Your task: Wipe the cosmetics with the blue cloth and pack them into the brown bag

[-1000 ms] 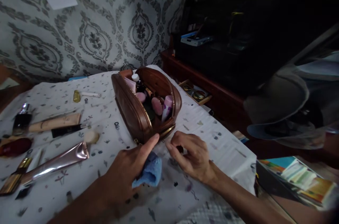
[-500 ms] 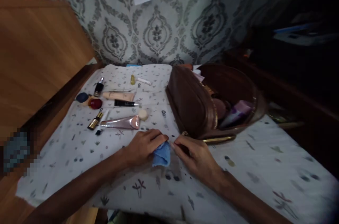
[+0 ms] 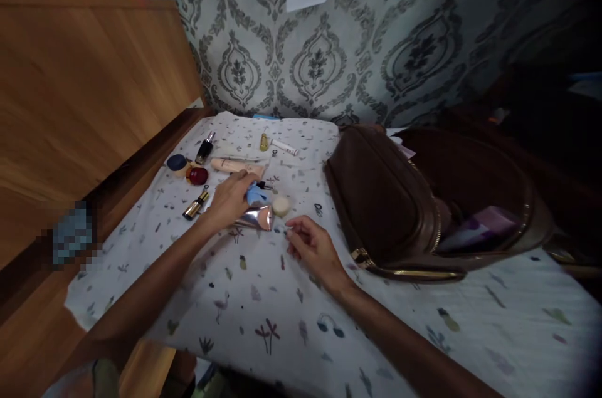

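My left hand (image 3: 231, 199) is closed on a small blue cloth (image 3: 257, 195), over the tubes lying on the patterned white sheet (image 3: 244, 298). It hides most of a slim black tube (image 3: 266, 185) and part of a shiny pink tube (image 3: 258, 217). Behind it lies a peach tube (image 3: 237, 166). Beside the pink tube sits a round cream-coloured piece (image 3: 281, 206). My right hand (image 3: 316, 249) hovers just in front of that piece, fingers curled and thumb near the index fingertip; anything pinched there is too small to make out.
A brown bag (image 3: 385, 204) gapes at right, with a purple-and-white package (image 3: 484, 232) inside. At left lie a dark bottle (image 3: 205, 148), a blue-lidded jar (image 3: 177, 163), a red round item (image 3: 196, 176) and a gold-and-black bottle (image 3: 195, 205). A wooden panel (image 3: 94, 78) rises at left.
My left hand has moved away from my right hand, forward and left with the blue cloth, to the tubes. My right hand is now nearer the cream-coloured piece. The view has swung left.
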A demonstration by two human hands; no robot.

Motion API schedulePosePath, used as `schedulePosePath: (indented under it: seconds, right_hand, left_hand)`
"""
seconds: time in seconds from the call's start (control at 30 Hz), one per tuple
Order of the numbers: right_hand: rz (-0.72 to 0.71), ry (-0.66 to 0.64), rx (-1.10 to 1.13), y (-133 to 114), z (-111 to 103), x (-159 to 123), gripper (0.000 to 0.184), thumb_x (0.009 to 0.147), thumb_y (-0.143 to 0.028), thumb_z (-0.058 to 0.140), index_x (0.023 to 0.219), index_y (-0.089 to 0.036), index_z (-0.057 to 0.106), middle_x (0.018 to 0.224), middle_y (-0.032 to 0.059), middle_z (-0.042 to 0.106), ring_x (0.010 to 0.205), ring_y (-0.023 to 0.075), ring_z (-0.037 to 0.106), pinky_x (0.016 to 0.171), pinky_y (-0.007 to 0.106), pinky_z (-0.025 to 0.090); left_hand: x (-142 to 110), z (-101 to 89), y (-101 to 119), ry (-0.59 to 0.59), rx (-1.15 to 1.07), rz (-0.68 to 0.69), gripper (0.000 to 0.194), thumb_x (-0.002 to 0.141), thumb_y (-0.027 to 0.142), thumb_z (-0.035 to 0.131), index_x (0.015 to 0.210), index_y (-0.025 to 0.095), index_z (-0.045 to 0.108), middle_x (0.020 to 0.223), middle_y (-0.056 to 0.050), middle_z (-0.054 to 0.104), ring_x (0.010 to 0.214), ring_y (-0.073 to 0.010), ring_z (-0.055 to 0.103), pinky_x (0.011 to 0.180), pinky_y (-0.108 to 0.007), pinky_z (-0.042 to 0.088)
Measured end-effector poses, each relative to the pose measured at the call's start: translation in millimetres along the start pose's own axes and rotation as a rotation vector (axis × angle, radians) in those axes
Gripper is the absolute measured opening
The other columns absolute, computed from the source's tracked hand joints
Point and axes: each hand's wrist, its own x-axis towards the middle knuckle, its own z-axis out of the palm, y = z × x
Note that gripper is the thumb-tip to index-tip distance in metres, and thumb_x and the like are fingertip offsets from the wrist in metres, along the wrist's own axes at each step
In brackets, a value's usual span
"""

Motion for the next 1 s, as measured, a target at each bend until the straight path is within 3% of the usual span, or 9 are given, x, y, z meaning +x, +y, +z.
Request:
schedulePosePath:
  seconds: [0.1, 0.23, 0.57, 0.8, 1.0]
  right_hand:
    - [-0.001, -0.005, 0.007, 6.0, -1.3, -5.1, 0.025, 0.079, -0.039, 0.062, 0.091, -0.018, 0.058, 0.064, -0.0036, 0.056, 0.052, 0.0110, 0.056, 0.046, 0.022, 0.043]
    - [0.006, -0.018, 0.013, 5.1, -2.7, -9.2, 0.024, 0.079, -0.039, 0.062, 0.090, -0.017, 0.058, 0.061, -0.0038, 0.056, 0.051, 0.0106, 0.054, 0.046, 0.021, 0.042]
    - [0.009, -0.048, 0.000, 2.4, -3.8, -8.0, 0.024, 0.079, -0.041, 0.063, 0.087, -0.018, 0.060, 0.058, -0.0044, 0.055, 0.050, 0.0104, 0.052, 0.046, 0.022, 0.041]
    - [0.010, -0.022, 0.004, 6.4, -3.7, -6.5, 0.027, 0.078, -0.042, 0.064, 0.086, -0.017, 0.061, 0.059, -0.0036, 0.056, 0.050, 0.0103, 0.051, 0.044, 0.021, 0.040]
    - [0.014, -0.039, -0.005, 7.3, -3.9, -6.0, 0.029, 0.077, -0.045, 0.066, 0.087, -0.018, 0.062, 0.057, -0.0033, 0.055, 0.049, 0.0110, 0.052, 0.044, 0.022, 0.040]
  left_hand:
    - [17.4, -0.9, -9.7, -0.109, 0.100, -0.057, 0.052, 0.081, 0.004, 0.051, 0.129, 0.022, 0.060, 0.120, -0.009, 0.060, 0.116, -0.0260, 0.058, 0.092, -0.034, 0.050]
    - [24.5, 10.1, -9.4, -0.203, 0.190, -0.046, 0.053, 0.082, 0.006, 0.051, 0.131, 0.025, 0.059, 0.130, -0.011, 0.052, 0.121, -0.0290, 0.053, 0.091, -0.038, 0.053]
    - [25.1, 25.3, -16.7, -0.202, 0.216, -0.028, 0.055, 0.080, 0.003, 0.046, 0.131, 0.022, 0.057, 0.135, -0.009, 0.055, 0.124, -0.0298, 0.049, 0.095, -0.040, 0.052]
    - [29.4, 28.9, -14.8, -0.196, 0.238, -0.053, 0.040, 0.084, 0.007, 0.049, 0.122, 0.017, 0.060, 0.135, -0.014, 0.053, 0.125, -0.0307, 0.048, 0.093, -0.040, 0.053]
    - [27.8, 31.0, -19.1, -0.219, 0.204, -0.075, 0.042, 0.084, 0.005, 0.049, 0.124, 0.016, 0.053, 0.125, -0.013, 0.062, 0.119, -0.0274, 0.054, 0.095, -0.039, 0.051]
